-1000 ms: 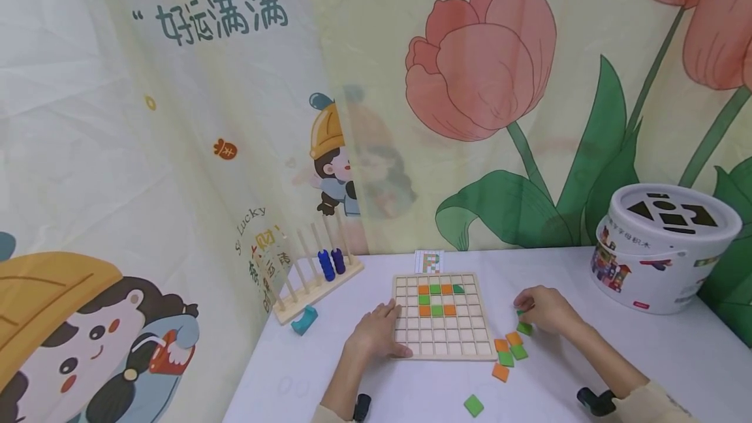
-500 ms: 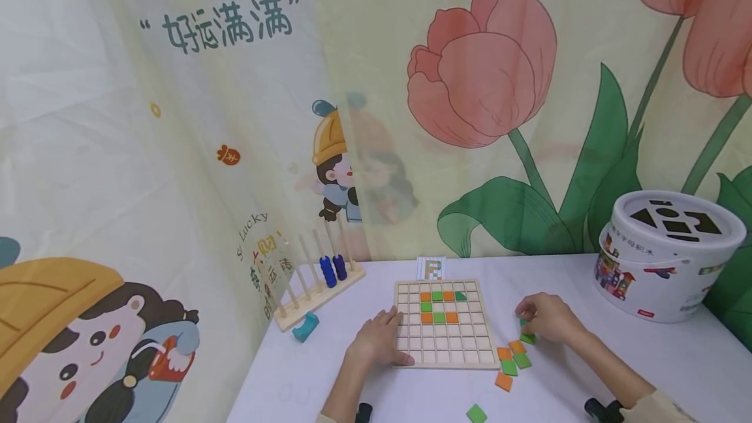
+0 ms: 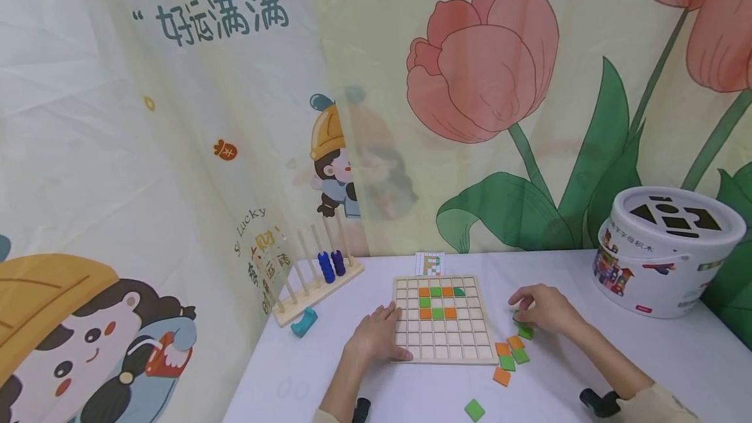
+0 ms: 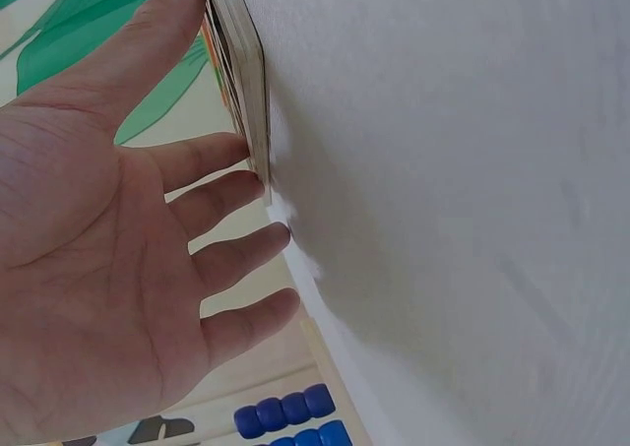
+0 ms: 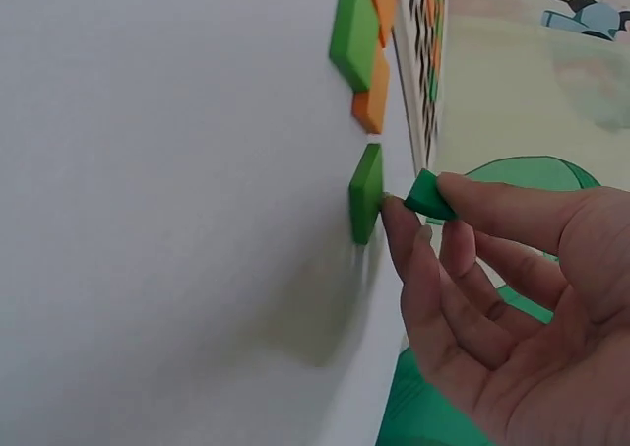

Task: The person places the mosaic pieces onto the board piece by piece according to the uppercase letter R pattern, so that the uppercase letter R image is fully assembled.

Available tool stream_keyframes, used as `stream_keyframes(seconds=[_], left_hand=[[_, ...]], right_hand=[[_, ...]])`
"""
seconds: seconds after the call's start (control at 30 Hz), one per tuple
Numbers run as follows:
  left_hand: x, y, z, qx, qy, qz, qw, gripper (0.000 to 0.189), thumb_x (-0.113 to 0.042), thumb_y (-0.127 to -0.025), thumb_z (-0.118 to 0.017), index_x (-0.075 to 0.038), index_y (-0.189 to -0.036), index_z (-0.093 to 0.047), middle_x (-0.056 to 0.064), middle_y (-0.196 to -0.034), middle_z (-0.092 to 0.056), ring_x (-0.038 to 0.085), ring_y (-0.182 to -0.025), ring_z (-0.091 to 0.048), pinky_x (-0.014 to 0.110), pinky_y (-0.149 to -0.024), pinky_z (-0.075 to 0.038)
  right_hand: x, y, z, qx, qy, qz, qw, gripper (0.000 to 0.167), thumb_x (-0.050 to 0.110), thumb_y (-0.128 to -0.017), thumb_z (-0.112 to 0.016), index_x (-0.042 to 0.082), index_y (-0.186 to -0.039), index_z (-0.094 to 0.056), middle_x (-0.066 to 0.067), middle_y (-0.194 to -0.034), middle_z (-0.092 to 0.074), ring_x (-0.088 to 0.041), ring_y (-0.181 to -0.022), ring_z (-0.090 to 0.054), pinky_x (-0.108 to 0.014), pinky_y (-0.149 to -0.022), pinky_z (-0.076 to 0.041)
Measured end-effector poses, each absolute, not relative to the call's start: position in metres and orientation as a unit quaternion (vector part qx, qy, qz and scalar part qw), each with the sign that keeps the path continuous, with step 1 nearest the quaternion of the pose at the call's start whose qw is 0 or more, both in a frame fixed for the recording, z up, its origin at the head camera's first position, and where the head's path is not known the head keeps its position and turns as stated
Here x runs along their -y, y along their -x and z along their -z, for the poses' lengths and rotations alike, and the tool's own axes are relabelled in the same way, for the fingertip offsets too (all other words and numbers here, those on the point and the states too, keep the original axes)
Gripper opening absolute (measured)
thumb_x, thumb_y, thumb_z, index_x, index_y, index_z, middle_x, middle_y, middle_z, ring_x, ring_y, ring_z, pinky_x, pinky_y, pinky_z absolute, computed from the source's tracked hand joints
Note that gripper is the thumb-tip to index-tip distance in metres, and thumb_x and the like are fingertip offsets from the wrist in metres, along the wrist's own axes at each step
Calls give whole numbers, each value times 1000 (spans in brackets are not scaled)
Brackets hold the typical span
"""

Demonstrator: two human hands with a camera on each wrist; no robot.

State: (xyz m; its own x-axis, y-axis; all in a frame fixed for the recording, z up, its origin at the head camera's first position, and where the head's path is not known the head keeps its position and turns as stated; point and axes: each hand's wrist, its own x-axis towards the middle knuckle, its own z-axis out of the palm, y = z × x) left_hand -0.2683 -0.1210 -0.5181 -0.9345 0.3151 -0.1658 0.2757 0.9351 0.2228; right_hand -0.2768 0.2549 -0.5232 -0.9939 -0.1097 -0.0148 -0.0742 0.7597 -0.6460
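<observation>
A square wooden grid board (image 3: pixel 443 338) lies on the table with orange, light green and dark green pieces in some of its upper cells. My left hand (image 3: pixel 376 336) rests against the board's left edge, fingers fairly straight and thumb at the lower-left corner. In the left wrist view its fingertips touch the board's side (image 4: pixel 251 82). Between thumb and fingers, my right hand (image 3: pixel 549 309) pinches a small dark green block with a curved side (image 5: pixel 430 196). Just beside those fingertips, a light green square tile (image 5: pixel 366 195) lies on the table.
Several orange and green tiles (image 3: pixel 508 363) lie right of the board, with a lone green tile (image 3: pixel 474 410) nearer the front. A pattern card (image 3: pixel 430 264) sits behind the board. Left stands a peg rack (image 3: pixel 317 289) beside a teal curved block (image 3: pixel 303 322); right, a white bucket (image 3: pixel 664 266).
My right hand has shifted slightly left from the light green tile, with the dark green block in its fingers. The left hand stays at the board's edge. The head view has tilted slightly.
</observation>
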Motion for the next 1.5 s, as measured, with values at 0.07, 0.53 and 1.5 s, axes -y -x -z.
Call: stream_keyframes(seconds=[0.07, 0.53, 1.5], left_hand=[[121, 268, 518, -978, -151, -101, 100, 101, -53, -75, -90, -8, -155, -49, 10, -165, -41, 34, -152, -38, 55, -121, -36], [121, 269, 519, -978, -158, -95, 101, 101, -56, -75, -89, -8, -155, -49, 10, -165, -41, 34, -151, -39, 56, -121, -36], [122, 266, 513, -978, -153, -95, 106, 100, -53, -74, -90, -8, -154, -50, 11, -164, -42, 35, -151, -38, 56, -121, -36]], right_hand=[[-253, 279, 523, -934, 55, 352, 23, 24, 7, -85, -85, 6, -107, -77, -2, -83, -63, -18, -72, -56, -28, -58, -51], [-221, 285, 519, -898, 57, 437, 14, 25, 5, -85, -83, 2, -109, -77, -3, -85, -63, -18, -71, -61, -29, -60, -58], [-171, 303, 538, -845, -14, 530, 66, 18, 5, -91, -77, -2, -108, -74, -8, -84, -68, -20, -72, -70, -30, -69, -63]])
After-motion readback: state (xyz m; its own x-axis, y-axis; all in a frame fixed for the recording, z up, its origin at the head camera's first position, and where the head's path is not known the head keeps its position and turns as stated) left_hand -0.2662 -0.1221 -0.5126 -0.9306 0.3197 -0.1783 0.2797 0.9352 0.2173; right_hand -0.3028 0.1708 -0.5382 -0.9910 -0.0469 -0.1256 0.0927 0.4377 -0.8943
